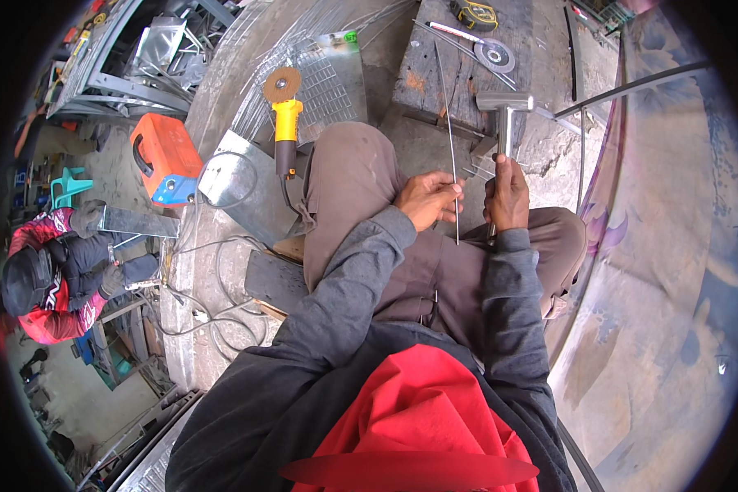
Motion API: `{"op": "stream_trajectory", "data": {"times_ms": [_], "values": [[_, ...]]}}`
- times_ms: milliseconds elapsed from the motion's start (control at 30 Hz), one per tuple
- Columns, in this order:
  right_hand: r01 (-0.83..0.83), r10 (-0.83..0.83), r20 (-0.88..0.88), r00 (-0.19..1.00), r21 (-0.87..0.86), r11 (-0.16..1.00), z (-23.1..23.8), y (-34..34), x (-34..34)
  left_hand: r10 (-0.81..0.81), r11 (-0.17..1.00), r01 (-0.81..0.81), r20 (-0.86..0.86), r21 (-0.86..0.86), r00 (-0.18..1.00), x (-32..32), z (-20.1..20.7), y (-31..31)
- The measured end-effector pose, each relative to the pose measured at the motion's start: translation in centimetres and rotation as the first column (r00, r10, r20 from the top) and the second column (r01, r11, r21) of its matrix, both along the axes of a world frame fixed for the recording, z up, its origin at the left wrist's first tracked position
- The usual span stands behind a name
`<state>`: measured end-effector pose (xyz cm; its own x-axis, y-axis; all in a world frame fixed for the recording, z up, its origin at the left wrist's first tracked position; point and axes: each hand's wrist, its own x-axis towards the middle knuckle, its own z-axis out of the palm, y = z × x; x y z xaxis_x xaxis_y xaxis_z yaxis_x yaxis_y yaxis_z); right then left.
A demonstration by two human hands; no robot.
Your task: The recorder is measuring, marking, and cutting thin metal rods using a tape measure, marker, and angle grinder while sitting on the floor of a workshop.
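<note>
My left hand (431, 199) pinches a long thin metal rod (450, 131) between thumb and fingers. The rod stands nearly upright in the picture, its far end by the wooden block and its near end over my lap. In my right hand (508, 195) is a metal hammer (505, 102), gripped by its silver handle with the head pointing away from me. The hammer and rod are apart. Beyond them lies a dark, worn wooden block (435, 78), carrying a cutting disc (494, 56), a white marker (456, 31) and a tape measure (475, 14).
A yellow angle grinder (286, 123) rests left of my knee on sheet metal, its cable trailing. Further left stands an orange and blue machine (168, 160). A co-worker (53, 275) in red sits at the far left, holding metal. A painted fabric sheet (648, 271) hangs on the right.
</note>
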<state>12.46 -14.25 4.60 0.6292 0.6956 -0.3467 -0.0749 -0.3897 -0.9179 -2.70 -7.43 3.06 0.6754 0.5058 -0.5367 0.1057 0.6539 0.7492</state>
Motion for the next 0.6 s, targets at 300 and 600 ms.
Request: {"op": "stream_trajectory", "data": {"times_ms": [300, 600], "values": [[-0.11, 0.071, 0.388, 0.919, 0.079, 0.991, -0.6, 2.1, -1.1, -0.012, 1.0, 0.012, -0.047, -0.006, 0.999, 0.1, -1.3, 0.2], [-0.188, 0.086, 0.579, 0.81, 0.119, 0.975, 4.5, 10.0, -1.2, -0.022, 1.0, 0.022, -0.021, -0.018, 1.0, -0.1, -2.1, 0.3]]}}
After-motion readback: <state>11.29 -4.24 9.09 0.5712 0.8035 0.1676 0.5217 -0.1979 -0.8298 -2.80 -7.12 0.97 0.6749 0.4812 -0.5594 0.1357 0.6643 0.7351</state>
